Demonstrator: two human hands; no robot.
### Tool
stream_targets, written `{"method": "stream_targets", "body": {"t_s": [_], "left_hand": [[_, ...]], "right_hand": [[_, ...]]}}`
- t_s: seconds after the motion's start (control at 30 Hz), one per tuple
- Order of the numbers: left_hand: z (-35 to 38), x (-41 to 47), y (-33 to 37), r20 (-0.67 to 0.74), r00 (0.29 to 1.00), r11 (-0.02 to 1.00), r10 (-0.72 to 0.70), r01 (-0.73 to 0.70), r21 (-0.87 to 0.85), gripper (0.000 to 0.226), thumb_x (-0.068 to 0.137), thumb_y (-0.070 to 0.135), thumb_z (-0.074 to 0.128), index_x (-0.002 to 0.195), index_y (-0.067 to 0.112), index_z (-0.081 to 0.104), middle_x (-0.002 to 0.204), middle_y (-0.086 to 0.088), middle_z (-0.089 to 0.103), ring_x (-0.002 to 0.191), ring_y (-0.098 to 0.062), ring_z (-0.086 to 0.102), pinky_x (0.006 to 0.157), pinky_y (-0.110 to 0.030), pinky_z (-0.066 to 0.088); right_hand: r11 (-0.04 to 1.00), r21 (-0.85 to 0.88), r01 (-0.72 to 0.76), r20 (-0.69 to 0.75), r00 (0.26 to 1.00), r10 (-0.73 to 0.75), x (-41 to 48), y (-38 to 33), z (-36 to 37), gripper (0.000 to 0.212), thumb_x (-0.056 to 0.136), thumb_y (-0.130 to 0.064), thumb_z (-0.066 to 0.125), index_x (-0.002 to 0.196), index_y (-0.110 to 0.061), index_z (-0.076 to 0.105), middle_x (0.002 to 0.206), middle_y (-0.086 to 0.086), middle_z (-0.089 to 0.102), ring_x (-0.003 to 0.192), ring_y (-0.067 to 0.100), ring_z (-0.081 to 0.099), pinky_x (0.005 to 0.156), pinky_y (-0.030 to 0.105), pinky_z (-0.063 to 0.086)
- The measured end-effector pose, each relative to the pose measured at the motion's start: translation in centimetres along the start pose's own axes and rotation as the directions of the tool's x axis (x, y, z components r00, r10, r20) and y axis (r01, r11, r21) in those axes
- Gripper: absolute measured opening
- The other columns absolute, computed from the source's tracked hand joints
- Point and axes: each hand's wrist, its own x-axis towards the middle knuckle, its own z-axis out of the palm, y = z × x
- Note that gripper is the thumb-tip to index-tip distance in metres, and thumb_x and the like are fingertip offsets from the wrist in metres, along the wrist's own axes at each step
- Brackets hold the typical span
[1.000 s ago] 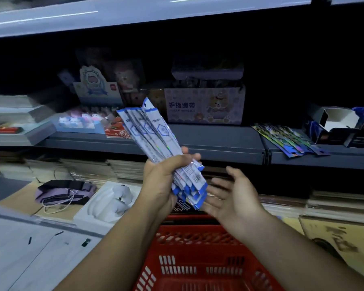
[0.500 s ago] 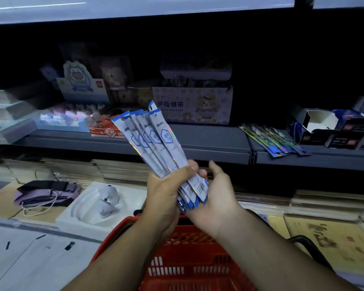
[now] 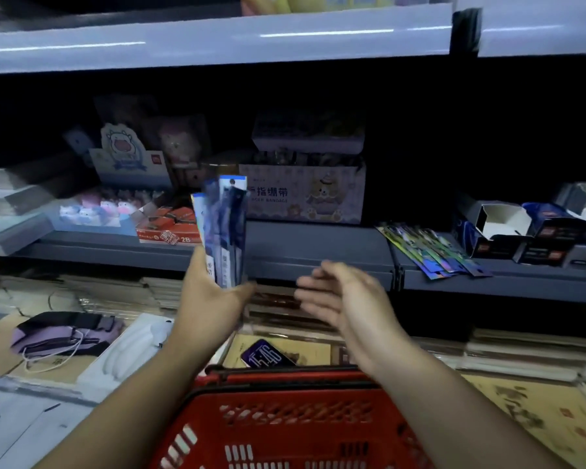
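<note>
Motion blur smears the bundle of blue-and-white packets (image 3: 225, 228), so their print cannot be read; the left hand (image 3: 210, 299) grips their lower ends and holds them upright in front of the shelf (image 3: 318, 252). The right hand (image 3: 345, 299) is released, fingers straight, near but apart from them. The red basket (image 3: 285, 377) below is cut off at the frame edge, its contents hidden. A bandage box (image 3: 305, 194) stands behind the bundle, holographic packets (image 3: 433, 252) lie to its right, and a phone (image 3: 266, 357) lies just beyond the basket rim.
</note>
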Motion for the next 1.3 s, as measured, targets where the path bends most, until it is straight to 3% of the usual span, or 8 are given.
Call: {"method": "stream_targets", "body": {"t_s": [0.13,0.23,0.3,0.5,0.73,0.93,1.17,1.3], "left_hand": [[-0.5,5.1,1.9,0.137,0.951,0.753,0.279,-0.305,0.583,0.046,0.082,0.016,0.074,0.114,0.027,0.042,0.097,0.001,0.063,0.089,-0.032,0.064,0.073,-0.039,0.051],[1.5,9.3,3.1,0.443,0.834,0.120,0.331,-0.502,0.856,0.052,0.078,0.025,0.068,0.121,0.022,0.039,0.110,-0.009,0.063,0.102,-0.038,0.064,0.078,-0.041,0.047],[3.2,11.1,3.3,0.579,0.777,-0.120,0.246,-0.569,0.814,0.054,0.080,0.032,0.066,0.126,0.024,0.037,0.119,-0.007,0.062,0.109,-0.034,0.063,0.085,-0.039,0.046],[5.8,14.7,1.1,0.663,0.686,0.101,0.299,-0.714,0.693,0.064,0.083,0.077,0.055,0.118,0.024,0.044,0.109,-0.003,0.067,0.099,-0.033,0.066,0.072,-0.037,0.038],[6.6,16.0,-1.6,0.619,0.665,0.095,0.419,-0.710,0.698,0.104,0.070,0.100,0.016,0.129,0.027,0.060,0.108,-0.007,0.068,0.099,-0.036,0.065,0.087,-0.045,0.046],[6.2,15.6,-1.8,0.581,0.606,0.129,0.544,-0.744,0.656,0.091,0.078,0.090,0.037,0.132,0.019,0.056,0.112,-0.005,0.064,0.100,-0.032,0.060,0.087,-0.045,0.042],[5.2,14.1,-1.6,0.664,0.540,0.066,0.518,-0.799,0.598,0.090,0.086,0.089,0.032,0.141,0.021,0.051,0.127,0.001,0.059,0.115,-0.022,0.056,0.101,-0.043,0.040],[4.2,14.3,-2.5,0.587,0.555,0.142,0.590,-0.786,0.601,0.071,0.089,0.078,0.049,0.128,0.020,0.059,0.124,0.003,0.062,0.117,-0.021,0.057,0.106,-0.045,0.038]], "right_hand": [[0.914,-0.236,0.329,-0.080,0.931,-0.355,2.7,-2.6,-1.8,0.005,0.093,-0.024,0.069,0.092,-0.021,0.066,0.092,0.005,0.077,0.094,0.024,0.074,0.094,0.047,0.058],[0.771,-0.479,0.419,-0.060,0.861,-0.505,4.4,-3.0,-3.2,0.010,0.092,-0.019,0.071,0.097,-0.023,0.063,0.095,-0.004,0.070,0.088,0.004,0.067,0.083,0.033,0.054],[0.633,-0.639,0.437,0.003,0.824,-0.566,5.2,-3.3,-4.0,0.021,0.095,-0.022,0.068,0.112,-0.024,0.056,0.115,-0.006,0.063,0.104,0.005,0.062,0.087,0.032,0.051],[0.309,-0.814,0.491,0.347,0.839,-0.420,8.3,-3.7,-4.5,0.084,0.089,-0.047,0.072,0.156,-0.035,0.022,0.156,-0.010,0.024,0.141,0.015,0.037,0.114,0.036,0.035],[0.269,-0.834,0.481,0.323,0.822,-0.469,11.3,-2.9,-3.9,0.091,0.077,-0.074,0.064,0.153,-0.042,0.024,0.141,-0.006,0.040,0.130,0.024,0.051,0.108,0.046,0.045],[0.197,-0.875,0.443,0.335,0.846,-0.414,11.1,-2.8,-4.1,0.086,0.077,-0.089,0.037,0.153,-0.049,0.034,0.153,-0.008,0.037,0.142,0.018,0.036,0.117,0.042,0.035],[0.052,-0.896,0.440,0.389,0.838,-0.382,11.4,-2.6,-3.9,0.057,0.100,-0.061,0.043,0.154,-0.043,0.036,0.157,-0.003,0.036,0.142,0.023,0.035,0.116,0.043,0.032],[0.031,-0.911,0.411,0.362,0.834,-0.416,11.4,-2.3,-3.9,0.053,0.103,-0.053,0.045,0.154,-0.041,0.037,0.153,0.000,0.039,0.139,0.025,0.037,0.114,0.042,0.033]]}}
